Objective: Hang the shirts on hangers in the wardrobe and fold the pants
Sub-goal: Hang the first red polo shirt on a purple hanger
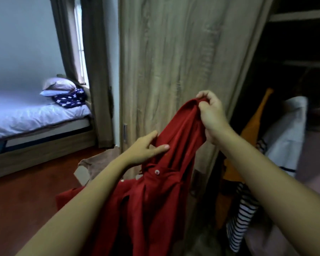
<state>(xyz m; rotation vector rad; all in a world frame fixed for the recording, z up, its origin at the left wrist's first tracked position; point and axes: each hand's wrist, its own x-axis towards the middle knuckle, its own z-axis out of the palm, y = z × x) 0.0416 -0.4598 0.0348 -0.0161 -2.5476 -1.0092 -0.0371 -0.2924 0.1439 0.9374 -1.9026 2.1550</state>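
A red shirt (175,137) with a white button at its placket hangs in front of me, before the wooden wardrobe door (170,52). My right hand (211,115) grips a bunched end of the shirt and holds it up. Lower down, my left hand (146,148) lies against the red cloth with fingers stretched out; the fingertips may be tucked behind a fold. No hanger shows in either hand. The shirt's lower part drops out of view at the bottom edge.
To the right the wardrobe (294,52) stands open, dark inside, with an orange garment (255,126), a white one (284,137) and a black-and-white striped one (242,218) hanging. A bed (35,115) with pillows stands at the left. Beige cloth (100,161) lies on the reddish floor.
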